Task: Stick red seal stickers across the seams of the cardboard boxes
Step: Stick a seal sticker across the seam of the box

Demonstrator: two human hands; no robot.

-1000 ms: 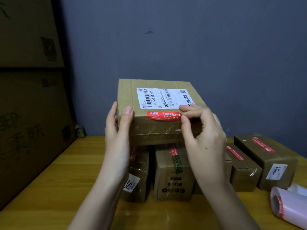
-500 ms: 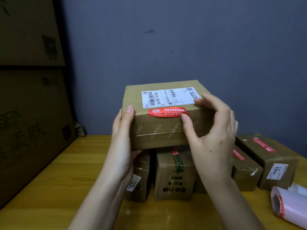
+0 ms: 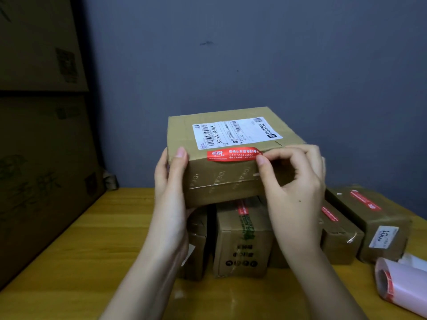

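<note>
Box [image 3: 221, 179] lowered slightly; wooden table [image 3: 92, 250], grey wall [image 3: 254, 54] behind.

Right hand [image 3: 298, 181] fingers curled in, now pinching sticker [image 3: 233, 154] end

white label [image 3: 233, 132] on top box [image 3: 231, 181]: "502-602-12-815" | box front tape: "IDEA" | red sticker [image 3: 233, 154]: Chinese print, too small to read | right box [image 3: 379, 225] tag [image 3: 383, 236]: digits unclear

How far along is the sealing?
Done: three lower boxes show red seals. In hand: left hand steadies the top box; right hand presses its red seal sticker down. Left: the leftmost lower box, seal unseen.
</note>
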